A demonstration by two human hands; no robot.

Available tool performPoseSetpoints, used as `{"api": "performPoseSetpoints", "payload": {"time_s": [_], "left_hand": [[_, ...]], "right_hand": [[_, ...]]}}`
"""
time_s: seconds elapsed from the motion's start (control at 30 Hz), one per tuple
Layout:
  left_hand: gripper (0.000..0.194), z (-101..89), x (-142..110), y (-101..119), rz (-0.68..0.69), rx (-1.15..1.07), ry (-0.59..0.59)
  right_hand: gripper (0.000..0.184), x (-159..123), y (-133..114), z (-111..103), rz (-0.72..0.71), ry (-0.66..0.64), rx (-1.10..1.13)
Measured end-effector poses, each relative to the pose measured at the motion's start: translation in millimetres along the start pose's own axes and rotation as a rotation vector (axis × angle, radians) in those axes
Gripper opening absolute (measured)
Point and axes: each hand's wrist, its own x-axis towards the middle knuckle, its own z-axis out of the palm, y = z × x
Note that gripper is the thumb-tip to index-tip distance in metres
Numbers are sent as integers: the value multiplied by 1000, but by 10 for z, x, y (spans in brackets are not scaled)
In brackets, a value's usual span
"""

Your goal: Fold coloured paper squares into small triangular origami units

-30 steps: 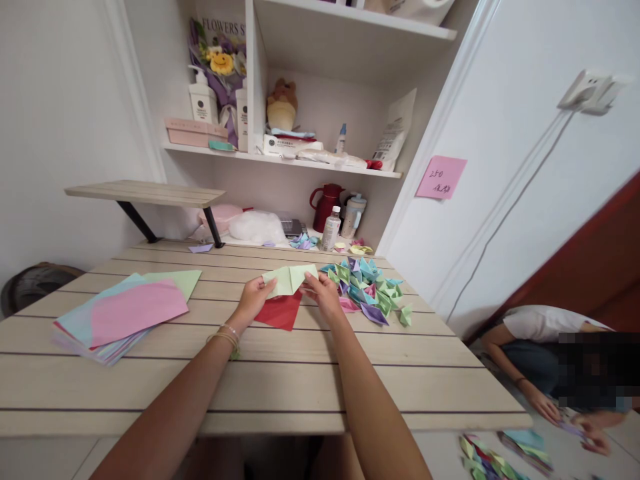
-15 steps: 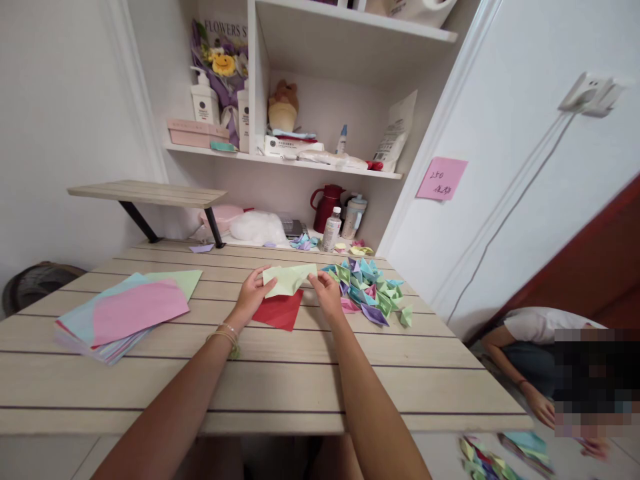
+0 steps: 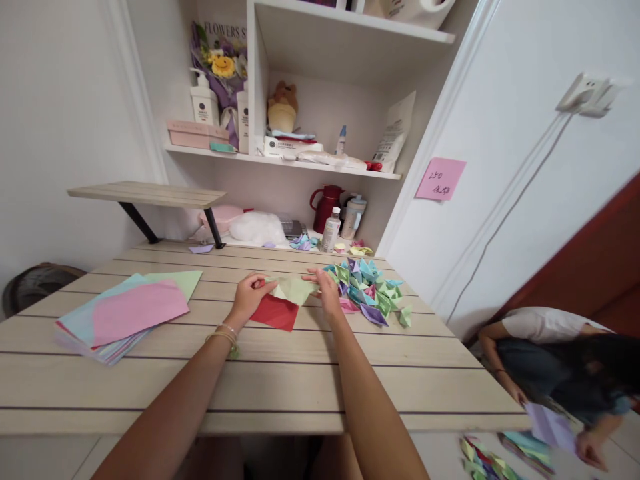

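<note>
A pale green folded paper [image 3: 294,290] lies low over the wooden table [image 3: 280,380], held at both ends. My left hand [image 3: 249,298] pinches its left end, and my right hand [image 3: 327,291] presses fingers on its right end. Under the green paper lies a red sheet [image 3: 275,313] flat on the table. Just right of my right hand sits a heap of small folded paper pieces [image 3: 370,288] in green, blue, purple and pink.
A stack of coloured sheets [image 3: 125,313] lies at the table's left. Shelves behind hold bottles, a red jug [image 3: 325,204] and a small raised shelf [image 3: 147,195]. At the lower right another person [image 3: 555,360] crouches on the floor among folded papers [image 3: 493,460].
The green paper has come down from a raised, spread-out position to lie close to the table. Both my hands dropped with it. The person on the floor has shifted and picked up a purple sheet.
</note>
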Motion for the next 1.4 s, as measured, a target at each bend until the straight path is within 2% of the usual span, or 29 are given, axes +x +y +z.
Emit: {"api": "performPoseSetpoints", "payload": {"time_s": [0.1,0.27,0.37,0.47,0.6,0.63,0.73,0.8,0.97,1.17,1.27,1.4], "left_hand": [[25,-6,-21,11,22,21,-6],[30,8,-56,40,-44,-42,-4],[33,15,-57,54,-51,-57,1],[37,20,-42,56,-70,-110,-3],[39,15,-7,46,-112,-227,1],[39,13,-4,47,-121,-254,1],[42,22,-16,59,-164,-326,-49],[50,43,-36,65,-193,-358,-101],[80,77,-48,26,-158,-366,-81],[83,54,-7,0,-88,-462,25],[84,62,-5,18,-120,-518,45],[84,99,-47,24,-235,-576,-34]], "right_hand": [[44,-22,-5,46,61,-8,74],[40,-46,-38,84,-14,-151,79],[44,-70,-67,87,-39,-201,37],[51,-76,-37,95,-82,-197,-80],[22,-37,50,76,-173,-122,-283],[19,-27,62,65,-208,-97,-321],[25,-16,54,38,-321,-66,-347],[27,-22,32,34,-345,-80,-329],[21,-46,10,60,-170,-181,-128],[25,-78,-4,101,30,-283,31],[24,-70,-8,127,67,-219,73],[32,-47,1,155,91,-32,182]]}}
